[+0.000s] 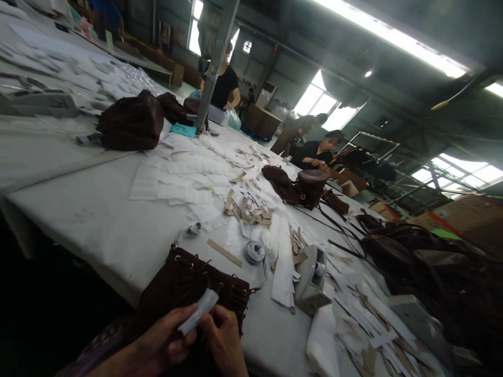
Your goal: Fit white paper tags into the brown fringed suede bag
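A dark brown drawstring bag [184, 275] with brass eyelets lies at the near table edge, below my hands. Over it, my left hand [167, 335] pinches a small whitish strip [200, 311], perhaps paper or film, near its lower end. My right hand [223, 332] is closed beside the strip's right side, its fingertips at or touching it; whether they grip it is hard to see. Just beyond the bag lie a tan strip [223, 253] and a grey-white roll [255, 252].
White sheets [188, 178] and tan scraps [247, 209] cover the table's middle. A grey tape dispenser [313, 283] stands at the right. Brown bags [294, 186] sit farther back, with more piled at the right. A metal post [214, 68] rises at the far side, where several people work.
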`<state>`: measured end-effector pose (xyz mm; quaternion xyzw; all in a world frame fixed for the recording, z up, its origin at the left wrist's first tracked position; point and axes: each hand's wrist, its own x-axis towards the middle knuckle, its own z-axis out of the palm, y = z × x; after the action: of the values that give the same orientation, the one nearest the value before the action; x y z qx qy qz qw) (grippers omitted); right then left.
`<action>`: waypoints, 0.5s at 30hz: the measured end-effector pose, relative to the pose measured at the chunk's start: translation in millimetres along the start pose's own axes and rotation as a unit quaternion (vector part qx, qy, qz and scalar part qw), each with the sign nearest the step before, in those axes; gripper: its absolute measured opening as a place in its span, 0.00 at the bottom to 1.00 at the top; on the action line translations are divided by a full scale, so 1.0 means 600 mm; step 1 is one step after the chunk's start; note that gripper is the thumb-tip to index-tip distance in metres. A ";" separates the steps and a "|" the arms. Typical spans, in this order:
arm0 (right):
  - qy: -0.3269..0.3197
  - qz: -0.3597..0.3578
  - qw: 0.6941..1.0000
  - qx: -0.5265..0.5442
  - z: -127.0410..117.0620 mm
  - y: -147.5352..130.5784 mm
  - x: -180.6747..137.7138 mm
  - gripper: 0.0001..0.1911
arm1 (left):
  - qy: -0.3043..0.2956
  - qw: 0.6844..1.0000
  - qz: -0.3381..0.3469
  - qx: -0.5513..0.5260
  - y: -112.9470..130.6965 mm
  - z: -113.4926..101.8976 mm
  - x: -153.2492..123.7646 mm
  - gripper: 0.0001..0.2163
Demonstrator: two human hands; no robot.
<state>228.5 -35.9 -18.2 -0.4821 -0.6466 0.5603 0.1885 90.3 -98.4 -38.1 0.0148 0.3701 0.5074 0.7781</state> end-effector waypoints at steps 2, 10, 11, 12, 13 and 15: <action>-0.021 -0.021 0.998 0.050 0.001 0.010 -0.003 0.15 | 0.001 0.993 -0.077 -0.085 0.001 -0.004 -0.002 0.14; -0.054 -0.044 0.997 0.028 -0.005 0.013 -0.010 0.12 | 0.004 0.994 -0.105 0.005 0.024 -0.012 0.003 0.16; -0.044 -0.035 0.998 0.029 -0.006 0.016 -0.009 0.14 | 0.005 0.994 -0.107 0.025 0.026 -0.012 0.003 0.18; -0.028 -0.023 0.999 0.037 -0.007 0.019 -0.008 0.17 | 0.006 0.993 -0.108 0.039 0.026 -0.011 0.003 0.19; -0.013 -0.013 0.999 0.050 -0.007 0.023 -0.006 0.20 | 0.006 0.993 -0.106 0.047 0.025 -0.010 0.004 0.21; 0.006 -0.006 0.996 0.089 -0.008 0.031 -0.002 0.25 | 0.010 0.994 -0.093 0.052 0.018 -0.008 0.005 0.22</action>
<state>240.4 -35.6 -33.1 -0.4628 -0.5958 0.6115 0.2385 79.8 -92.1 -38.9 0.0160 0.4039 0.4132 0.8160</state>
